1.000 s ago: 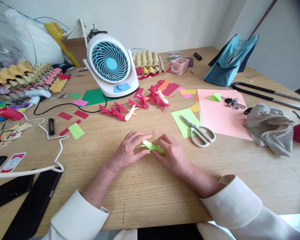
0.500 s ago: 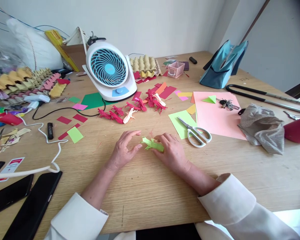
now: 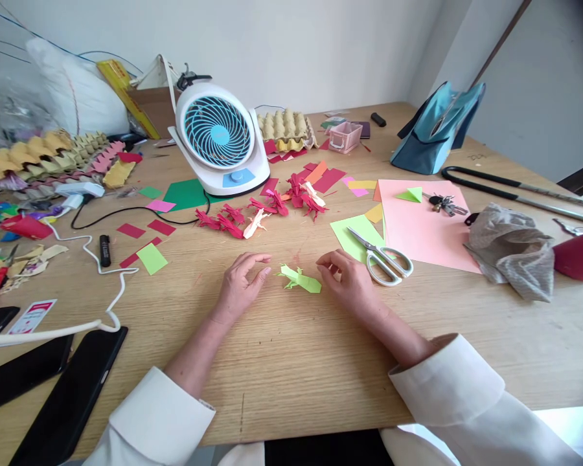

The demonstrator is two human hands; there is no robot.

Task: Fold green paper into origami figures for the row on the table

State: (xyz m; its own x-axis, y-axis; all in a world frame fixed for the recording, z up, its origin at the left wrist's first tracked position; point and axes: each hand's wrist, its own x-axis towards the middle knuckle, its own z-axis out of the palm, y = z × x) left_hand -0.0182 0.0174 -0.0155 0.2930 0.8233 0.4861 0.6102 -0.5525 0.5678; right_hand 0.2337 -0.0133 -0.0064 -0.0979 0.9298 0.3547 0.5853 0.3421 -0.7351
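- Left hand (image 3: 239, 285): just left of the light-green folded-paper figure (image 3: 301, 279), thumb and fingertips apart.
- Right hand (image 3: 352, 283): just right of the figure, fingers curled, thumb slightly apart from them.
- The figure: lying on the pale wooden table (image 3: 272, 375), between both hands.
- White-handled metal scissors (image 3: 373, 247): right of the figure.
- Crimson folded-paper creatures (image 3: 278, 204): beyond the figure.

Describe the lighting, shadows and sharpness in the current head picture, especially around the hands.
In the head view, light looks diffuse, with only soft shadows near the bare left hand and bare right hand; in that view the light-green folded-paper figure is fairly clear, its thin projections too small for detail; also there, the upper right corner darkens, and the white patch at lower right looks washed out.
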